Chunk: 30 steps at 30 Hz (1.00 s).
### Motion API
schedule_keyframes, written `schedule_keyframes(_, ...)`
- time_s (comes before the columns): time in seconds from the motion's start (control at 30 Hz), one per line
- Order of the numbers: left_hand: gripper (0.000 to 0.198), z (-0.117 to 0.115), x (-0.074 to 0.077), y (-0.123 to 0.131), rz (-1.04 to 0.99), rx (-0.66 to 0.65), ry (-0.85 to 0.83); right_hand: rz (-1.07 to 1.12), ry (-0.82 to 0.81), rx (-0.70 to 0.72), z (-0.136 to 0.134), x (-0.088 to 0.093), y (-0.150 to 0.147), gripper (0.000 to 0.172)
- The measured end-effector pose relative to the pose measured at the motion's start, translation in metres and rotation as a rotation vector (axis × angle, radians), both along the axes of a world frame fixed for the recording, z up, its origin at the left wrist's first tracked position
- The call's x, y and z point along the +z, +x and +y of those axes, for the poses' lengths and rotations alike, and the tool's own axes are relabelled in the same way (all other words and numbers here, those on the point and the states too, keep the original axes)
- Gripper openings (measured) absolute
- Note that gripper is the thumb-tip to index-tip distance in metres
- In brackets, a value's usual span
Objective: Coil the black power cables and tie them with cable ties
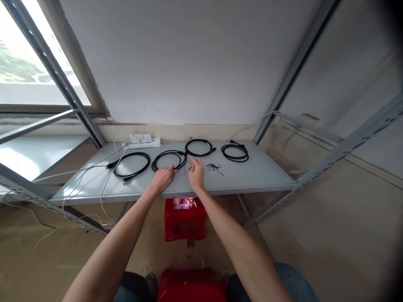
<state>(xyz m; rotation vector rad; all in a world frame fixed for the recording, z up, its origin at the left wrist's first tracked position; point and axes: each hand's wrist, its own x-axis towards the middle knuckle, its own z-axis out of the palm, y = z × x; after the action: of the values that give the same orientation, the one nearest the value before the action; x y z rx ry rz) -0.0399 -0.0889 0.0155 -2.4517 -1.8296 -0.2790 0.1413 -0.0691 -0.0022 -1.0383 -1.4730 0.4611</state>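
Note:
A coiled black cable lies on the grey shelf in front of me. My left hand is closed on the near side of this coil, thumb and finger pinching it against the shelf. Just right of the coil, my right hand has its fingers pressed together around a thin black twist tie, which pokes out to the left of the fingertips. To the right of that hand is a small loose pile of black twist ties. Another black cable coil rests just behind my right hand.
One more cable coil lies at left, another at right. A white power strip stands against the wall, with white cords running over the shelf's left side. Beneath is a red stool; metal posts frame the shelf.

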Motion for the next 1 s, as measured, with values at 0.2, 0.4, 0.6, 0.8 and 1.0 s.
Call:
schedule_keyframes(0.2,0.042,0.002,0.000,0.001,-0.006,0.001,-0.006,-0.119,0.059,0.022,-0.004,0.001,-0.027,0.048)
schedule_keyframes(0.4,0.049,0.000,0.003,0.000,-0.012,0.026,-0.001,-0.051,0.090,-0.042,0.002,0.007,-0.039,0.049)
schedule_keyframes(0.6,0.049,-0.004,0.007,0.002,-0.042,0.025,-0.029,0.000,0.050,0.023,0.005,0.008,-0.038,0.044)
schedule_keyframes(0.8,0.048,-0.003,0.005,0.000,-0.106,0.034,-0.023,0.125,0.041,-0.089,0.011,0.005,-0.037,0.041)
schedule_keyframes(1.0,0.047,-0.003,0.001,-0.003,-0.161,0.066,-0.005,0.131,-0.059,-0.227,0.014,0.004,-0.036,0.039)
